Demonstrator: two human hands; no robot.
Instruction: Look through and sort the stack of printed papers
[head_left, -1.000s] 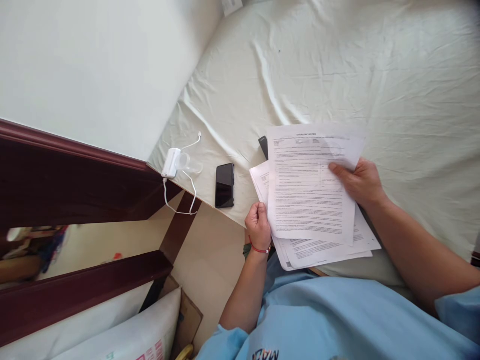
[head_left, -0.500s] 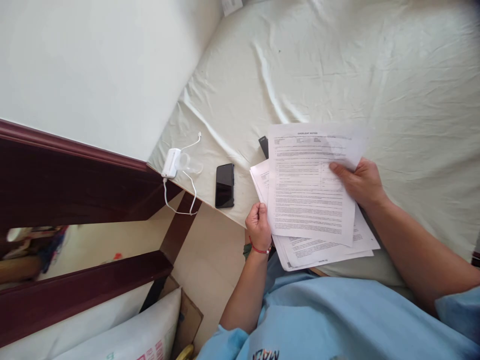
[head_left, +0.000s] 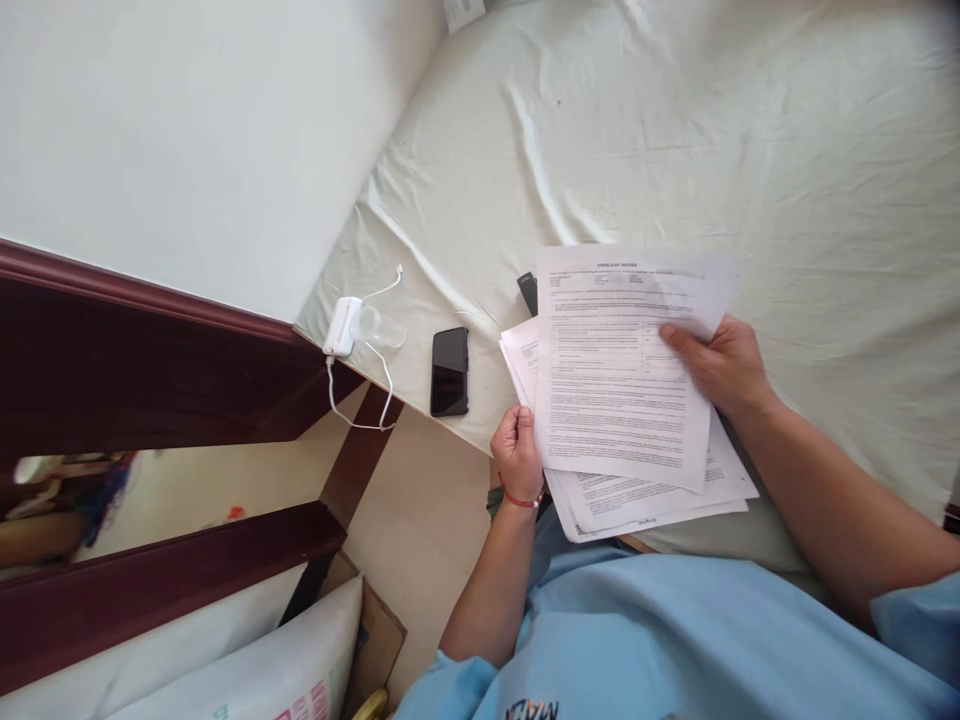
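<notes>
A printed sheet of paper (head_left: 619,390), headed with small bold text, lies uppermost in front of me. My right hand (head_left: 724,365) grips its right side, thumb on top and the other fingers hidden behind. Beneath it a stack of printed papers (head_left: 637,508) fans out at the left and bottom. My left hand (head_left: 517,450), with a red string on the wrist, is closed at the left edge of the papers; its fingertips are curled, and which sheets they pinch is partly hidden. A black object (head_left: 528,293) pokes out behind the papers' upper left corner.
A black smartphone (head_left: 449,371) lies on the pale bedsheet (head_left: 645,130) to the left. Beyond it are a white charger (head_left: 343,326) with a cable hanging over the edge and a clear plastic piece (head_left: 390,331). A dark red wooden frame (head_left: 135,350) borders the left side.
Almost nothing differs. The top sheet's upper edge has shifted very slightly; both hands keep their places and their hold.
</notes>
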